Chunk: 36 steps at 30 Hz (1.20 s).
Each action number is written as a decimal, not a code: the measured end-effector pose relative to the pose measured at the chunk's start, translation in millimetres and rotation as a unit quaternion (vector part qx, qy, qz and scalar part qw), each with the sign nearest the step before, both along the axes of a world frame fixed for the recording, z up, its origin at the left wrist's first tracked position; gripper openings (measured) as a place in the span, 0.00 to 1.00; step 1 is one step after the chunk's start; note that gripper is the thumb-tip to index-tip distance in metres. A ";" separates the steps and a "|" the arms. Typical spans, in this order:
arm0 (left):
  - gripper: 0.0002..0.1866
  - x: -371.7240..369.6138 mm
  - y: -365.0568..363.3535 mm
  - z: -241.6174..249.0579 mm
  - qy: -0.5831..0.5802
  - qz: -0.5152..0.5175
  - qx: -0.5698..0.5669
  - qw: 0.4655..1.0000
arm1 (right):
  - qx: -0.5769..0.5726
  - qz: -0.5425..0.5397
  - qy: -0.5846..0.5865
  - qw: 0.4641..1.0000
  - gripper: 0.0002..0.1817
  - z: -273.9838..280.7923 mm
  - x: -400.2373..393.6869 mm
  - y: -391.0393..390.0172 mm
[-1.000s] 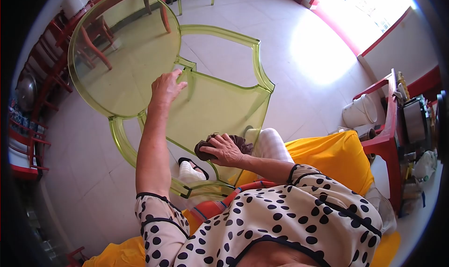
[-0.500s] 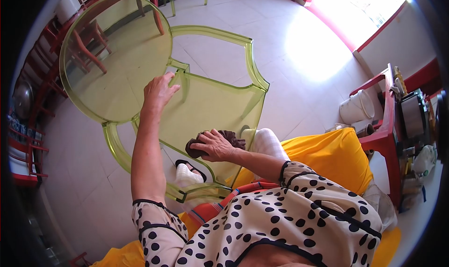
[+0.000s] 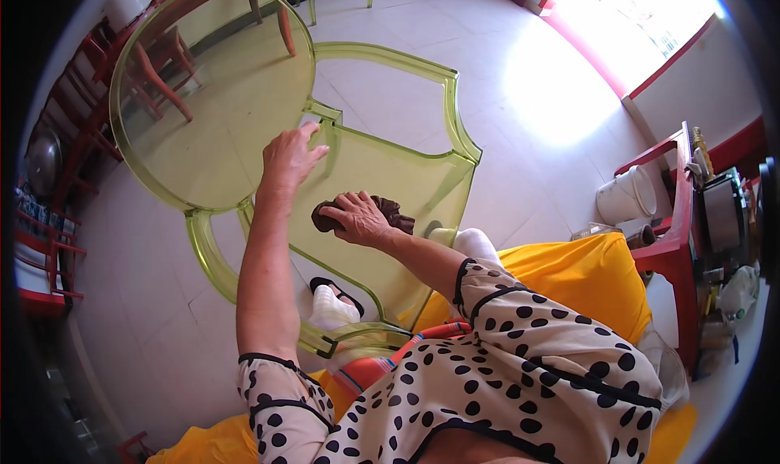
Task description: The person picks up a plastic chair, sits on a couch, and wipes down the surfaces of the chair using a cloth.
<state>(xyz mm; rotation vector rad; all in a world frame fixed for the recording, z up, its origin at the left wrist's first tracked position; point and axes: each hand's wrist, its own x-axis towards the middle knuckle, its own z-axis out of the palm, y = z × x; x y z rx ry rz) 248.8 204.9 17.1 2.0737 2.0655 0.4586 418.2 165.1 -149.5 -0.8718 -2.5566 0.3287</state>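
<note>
A transparent yellow-green plastic chair with a round back lies before me, tipped so its seat faces up. My left hand is closed over the chair where the seat meets the round back, thumb apart from the fingers; some fingertips are hidden. My right hand presses a crumpled dark brown cloth against the middle of the seat. The cloth bunches out on both sides of the hand.
A sandalled foot shows beside the chair's near edge. Yellow fabric drapes to the right. Beyond it stand a white bucket and a red-framed stand with assorted household items. Red wooden chairs line the left side.
My right hand and the cloth have slid up and slightly left across the seat. My left hand keeps its place on the chair, while the whole view has shifted slightly.
</note>
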 end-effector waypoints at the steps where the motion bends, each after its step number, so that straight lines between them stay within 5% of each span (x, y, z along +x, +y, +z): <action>1: 0.24 0.1 0.2 0.1 0.001 -0.001 0.000 1.000 | 0.004 -0.005 0.000 1.000 0.30 -0.6 -2.7 3.0; 11: 0.24 -1.8 -1.1 -1.8 0.007 0.012 -0.012 1.000 | 0.044 0.024 -0.011 0.999 0.30 -0.3 20.2 34.5; 25: 0.23 1.3 0.5 -3.6 0.017 -0.001 -0.007 1.000 | 0.091 -0.335 -0.001 0.938 0.28 1.0 146.6 65.9; 36: 0.24 3.8 0.4 0.1 0.009 -0.010 0.002 1.000 | 0.066 -0.333 0.007 0.940 0.30 5.9 138.7 6.2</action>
